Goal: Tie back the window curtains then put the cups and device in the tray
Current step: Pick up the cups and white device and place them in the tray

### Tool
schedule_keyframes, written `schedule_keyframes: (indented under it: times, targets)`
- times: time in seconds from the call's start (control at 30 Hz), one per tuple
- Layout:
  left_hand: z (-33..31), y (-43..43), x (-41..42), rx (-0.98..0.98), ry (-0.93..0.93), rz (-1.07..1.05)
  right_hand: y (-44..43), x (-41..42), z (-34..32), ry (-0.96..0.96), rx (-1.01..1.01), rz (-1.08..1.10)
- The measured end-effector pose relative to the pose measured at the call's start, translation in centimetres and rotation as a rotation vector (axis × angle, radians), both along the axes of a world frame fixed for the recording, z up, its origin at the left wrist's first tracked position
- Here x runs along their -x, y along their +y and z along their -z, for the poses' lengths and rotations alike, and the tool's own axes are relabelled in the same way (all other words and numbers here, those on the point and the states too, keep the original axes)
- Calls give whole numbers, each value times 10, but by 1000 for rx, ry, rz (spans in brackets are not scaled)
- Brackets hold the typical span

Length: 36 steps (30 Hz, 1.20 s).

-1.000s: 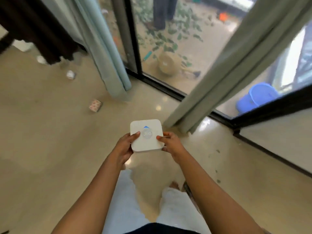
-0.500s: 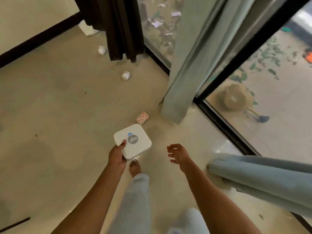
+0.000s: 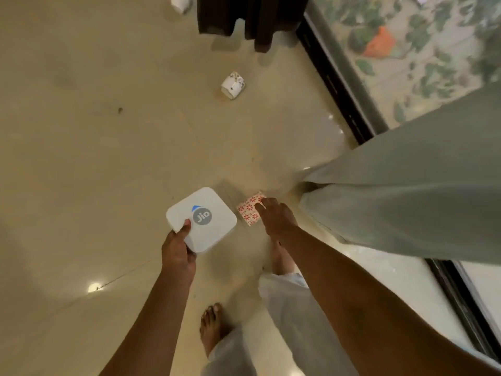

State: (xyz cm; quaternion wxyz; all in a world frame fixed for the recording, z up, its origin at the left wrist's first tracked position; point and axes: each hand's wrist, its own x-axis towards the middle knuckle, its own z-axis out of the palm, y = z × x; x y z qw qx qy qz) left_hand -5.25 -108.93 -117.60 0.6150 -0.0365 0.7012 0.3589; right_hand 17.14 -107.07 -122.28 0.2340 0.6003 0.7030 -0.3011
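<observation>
Your left hand (image 3: 177, 249) has the white device (image 3: 202, 219) gripped by its near corner, thumb on top, held up over the floor (image 3: 81, 131). Your right hand (image 3: 276, 219) is down at the red-patterned cup (image 3: 248, 210) lying on the floor just right of the device, fingers over its edge; can't tell if it's actually gripping. Another patterned cup (image 3: 233, 85) lies farther off, near the dark curtain (image 3: 252, 17). The grey-green curtain (image 3: 420, 191) hangs at your right.
</observation>
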Motion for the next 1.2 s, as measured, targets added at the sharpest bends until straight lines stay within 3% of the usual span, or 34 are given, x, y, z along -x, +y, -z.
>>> schedule_keyframes:
  times: [0.07,0.13,0.17,0.3,0.43,0.6,0.87,1.03,1.2]
  targets:
    - [6,3,-11,14,-4,-33,7,-3,16,-49,-52,-197]
    - [91,6,-6,79,9,-136,32,12,104,-93,13,-400]
    - [93,7,-11,89,1,-146,32,8,109,-130,1,-472]
    - [118,11,-9,115,-4,-193,41,4,136,-109,22,-562]
    - [100,17,-5,125,29,-217,49,-4,110,-99,51,-500]
    - [4,7,-2,133,54,-150,36,-1,3,-217,89,-320]
    - [-218,-9,6,-17,-54,130,-34,11,-259,-183,33,-124]
    - [-328,-37,11,-133,-162,376,-130,24,-391,-143,-122,198]
    - [-417,-108,8,-183,-218,673,-270,53,-478,-86,-220,723]
